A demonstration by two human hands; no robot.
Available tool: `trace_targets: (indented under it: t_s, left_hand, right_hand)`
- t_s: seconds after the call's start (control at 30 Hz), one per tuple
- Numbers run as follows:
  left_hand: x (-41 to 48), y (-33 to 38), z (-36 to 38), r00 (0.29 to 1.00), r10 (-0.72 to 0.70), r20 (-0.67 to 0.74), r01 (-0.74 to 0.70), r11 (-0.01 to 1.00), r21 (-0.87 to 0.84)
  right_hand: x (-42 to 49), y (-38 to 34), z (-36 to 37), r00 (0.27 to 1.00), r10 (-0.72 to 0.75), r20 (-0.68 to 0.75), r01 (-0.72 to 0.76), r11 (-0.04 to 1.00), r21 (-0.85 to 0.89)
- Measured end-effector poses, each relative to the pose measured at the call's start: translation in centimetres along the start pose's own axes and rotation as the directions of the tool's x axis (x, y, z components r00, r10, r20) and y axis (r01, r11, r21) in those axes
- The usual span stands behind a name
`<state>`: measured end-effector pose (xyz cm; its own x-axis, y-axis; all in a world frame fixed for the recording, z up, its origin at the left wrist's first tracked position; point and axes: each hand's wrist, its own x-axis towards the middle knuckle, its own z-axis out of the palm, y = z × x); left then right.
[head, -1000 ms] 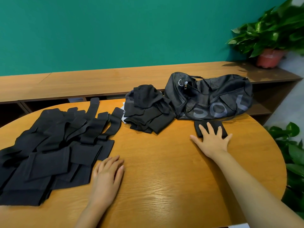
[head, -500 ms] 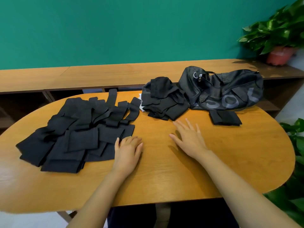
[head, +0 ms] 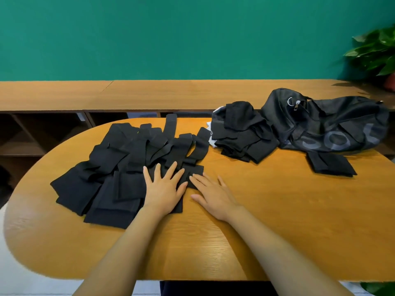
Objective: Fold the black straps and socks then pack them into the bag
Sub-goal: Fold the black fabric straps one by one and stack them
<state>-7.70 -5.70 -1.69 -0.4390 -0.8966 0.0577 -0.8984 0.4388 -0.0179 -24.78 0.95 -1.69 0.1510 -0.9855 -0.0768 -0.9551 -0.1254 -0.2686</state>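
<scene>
On table (head: 277, 210), flat black straps (head: 119, 167)

Teal rm, wood furniture.
Low shelf unit (head: 149, 92) along teal wall (head: 171, 35), oval table (head: 299, 210) in front, potted plant (head: 376, 50) at rt end, pale floor (head: 21, 283).

Matte black throughout: heap of flat fabric straps (head: 128, 167), pile of soft socks (head: 241, 133). Black fabric duffel bag (head: 320, 124) with grey lettering. Orange-brown oval wooden desk (head: 277, 221) with fine grain. Plain teal wall (head: 171, 35).
</scene>
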Motion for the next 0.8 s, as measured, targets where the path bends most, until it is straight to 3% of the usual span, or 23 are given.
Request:
trace_targets:
  t_s: [0.2,0.47,0.63,0.8]
  left_hand:
    - [-0.8,-1.5,0.8,0.999,-0.021,-0.045,0.021,1.000,-0.001]
    - [-1.2,-2.9,0.8,0.995,-0.086,-0.053,0.086,0.996,0.007]
    - [-1.5,-1.4,0.5,0.991,-0.117,-0.060,0.116,0.993,-0.027]
    - [-3.9,4.0,0.0,0.983,-0.003,-0.182,-0.043,0.967,-0.251]
  right_hand:
    - [-2.9,1.7,1.3,0.990,-0.060,-0.126,0.063,0.998,0.021]
    - [-7.5,4.1,0.9,0.981,-0.119,-0.155,0.137,0.985,0.109]
    - [-10.2,5.5,0.4,0.961,-0.061,-0.271,0.099,0.987,0.130]
    - [-11.2,5.8,0.5,0.976,-0.030,-0.216,0.058,0.991,0.124]
